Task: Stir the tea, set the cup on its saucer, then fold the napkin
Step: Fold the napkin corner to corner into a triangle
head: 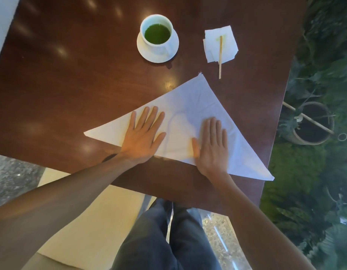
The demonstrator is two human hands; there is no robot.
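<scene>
A white cloth napkin (pixel 196 106) lies folded into a triangle on the dark wooden table (pixel 71 78), its long edge toward me. My left hand (pixel 142 135) rests flat on its left part, fingers spread. My right hand (pixel 212 146) lies flat on its right part, palm down. Neither hand holds anything. Farther back, a white cup (pixel 158 35) of green tea stands on its white saucer (pixel 173 51). A wooden stir stick (pixel 220 57) lies across a small paper napkin (pixel 227 36) to the right of the cup.
The table's right edge runs close to the napkin's right corner, with green plants (pixel 315 182) and a round pot (pixel 313 123) beyond it. My legs in dark trousers (pixel 168 240) and a pale seat (pixel 86 221) are below the near edge.
</scene>
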